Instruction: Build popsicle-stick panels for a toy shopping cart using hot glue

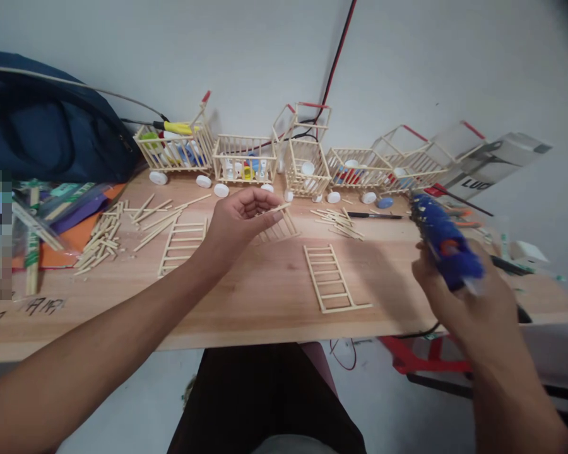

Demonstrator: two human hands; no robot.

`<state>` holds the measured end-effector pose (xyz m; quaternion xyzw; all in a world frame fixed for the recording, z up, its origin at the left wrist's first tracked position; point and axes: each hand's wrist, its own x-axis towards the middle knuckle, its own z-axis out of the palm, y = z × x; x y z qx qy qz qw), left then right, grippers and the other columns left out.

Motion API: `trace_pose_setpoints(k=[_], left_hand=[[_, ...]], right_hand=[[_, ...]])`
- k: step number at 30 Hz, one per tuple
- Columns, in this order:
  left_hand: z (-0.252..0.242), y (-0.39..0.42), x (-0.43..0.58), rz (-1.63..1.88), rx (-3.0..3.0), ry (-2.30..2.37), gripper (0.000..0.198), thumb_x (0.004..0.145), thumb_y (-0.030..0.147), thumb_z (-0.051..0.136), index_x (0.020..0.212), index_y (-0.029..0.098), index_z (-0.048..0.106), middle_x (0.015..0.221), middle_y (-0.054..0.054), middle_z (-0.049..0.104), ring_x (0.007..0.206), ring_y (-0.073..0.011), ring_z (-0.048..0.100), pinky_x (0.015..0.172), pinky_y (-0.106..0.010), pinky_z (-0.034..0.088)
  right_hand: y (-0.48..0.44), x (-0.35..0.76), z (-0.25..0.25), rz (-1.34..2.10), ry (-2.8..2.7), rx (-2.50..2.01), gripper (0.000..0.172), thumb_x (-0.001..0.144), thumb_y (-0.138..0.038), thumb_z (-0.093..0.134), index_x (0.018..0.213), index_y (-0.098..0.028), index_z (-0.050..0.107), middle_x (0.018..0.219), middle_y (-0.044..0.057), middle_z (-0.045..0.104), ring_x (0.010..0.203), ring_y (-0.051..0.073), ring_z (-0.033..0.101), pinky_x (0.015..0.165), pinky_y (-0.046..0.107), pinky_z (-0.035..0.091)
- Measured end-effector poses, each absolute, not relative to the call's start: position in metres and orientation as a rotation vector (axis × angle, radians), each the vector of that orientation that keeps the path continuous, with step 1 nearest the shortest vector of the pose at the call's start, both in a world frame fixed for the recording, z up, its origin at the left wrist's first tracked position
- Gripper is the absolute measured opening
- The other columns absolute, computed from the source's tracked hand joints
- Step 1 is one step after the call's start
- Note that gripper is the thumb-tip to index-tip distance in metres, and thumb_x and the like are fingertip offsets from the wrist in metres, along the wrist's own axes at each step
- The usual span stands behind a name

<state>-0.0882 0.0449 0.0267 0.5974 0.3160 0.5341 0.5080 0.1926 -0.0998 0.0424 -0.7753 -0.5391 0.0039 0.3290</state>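
Right hand (464, 296) curls around a blue glue gun (442, 236); a ladder-like panel (330, 279) lies joined on the counter (265, 302). Beyond, the left hand (239, 221) pinches a stick frame (291, 222), seemingly unfinished, near loose sticks (343, 222) yet unglued; wheeled carts (293, 162) stand apparently complete behind.

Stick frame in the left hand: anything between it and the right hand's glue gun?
Nothing visible blocks the way from the right hand, holding the glue gun, to the stick frame. Loose sticks and a thin black tool lie on the table between, apparently lower.
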Motion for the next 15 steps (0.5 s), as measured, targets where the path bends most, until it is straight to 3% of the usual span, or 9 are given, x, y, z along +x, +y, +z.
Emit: trace_pose_setpoints(k=[5, 7, 12, 15], left_hand=[[0.030, 0.043, -0.086, 1.295, 1.416, 0.767, 0.029, 0.065, 0.031, 0.081, 0.086, 0.015, 0.069, 0.086, -0.004, 0.069, 0.080, -0.0138, 0.063, 0.076, -0.026, 0.052], [0.030, 0.042, -0.085, 1.291, 1.410, 0.775, 0.030, 0.063, 0.031, 0.082, 0.085, 0.015, 0.069, 0.085, -0.004, 0.069, 0.080, -0.0137, 0.063, 0.076, -0.026, 0.052], [0.030, 0.042, -0.084, 1.290, 1.383, 0.796, 0.029, 0.062, 0.029, 0.083, 0.083, 0.015, 0.069, 0.084, -0.003, 0.069, 0.077, -0.0122, 0.062, 0.075, -0.025, 0.052], [0.030, 0.041, -0.083, 1.282, 1.364, 0.806, 0.029, 0.061, 0.029, 0.083, 0.083, 0.015, 0.069, 0.082, -0.003, 0.068, 0.076, -0.0121, 0.062, 0.073, -0.024, 0.052]], right_hand=[[-0.090, 0.249, 0.035, -0.232, -1.440, -2.586, 0.045, 0.086, -0.043, 0.051, 0.120, -0.014, 0.054, 0.109, 0.022, 0.065, 0.097, 0.033, 0.062, 0.074, 0.040, 0.044], [-0.090, 0.267, 0.025, -0.231, -1.439, -2.699, 0.053, 0.088, -0.050, 0.047, 0.125, -0.012, 0.052, 0.116, 0.026, 0.062, 0.099, 0.035, 0.062, 0.073, 0.041, 0.043], [-0.088, 0.300, 0.010, -0.105, -1.606, -2.675, 0.051, 0.092, -0.047, 0.043, 0.122, -0.007, 0.056, 0.114, 0.027, 0.064, 0.100, 0.034, 0.062, 0.077, 0.040, 0.044], [-0.089, 0.314, 0.012, -0.135, -1.700, -2.529, 0.055, 0.087, -0.047, 0.053, 0.124, -0.007, 0.057, 0.111, 0.027, 0.065, 0.096, 0.035, 0.064, 0.075, 0.041, 0.045]])
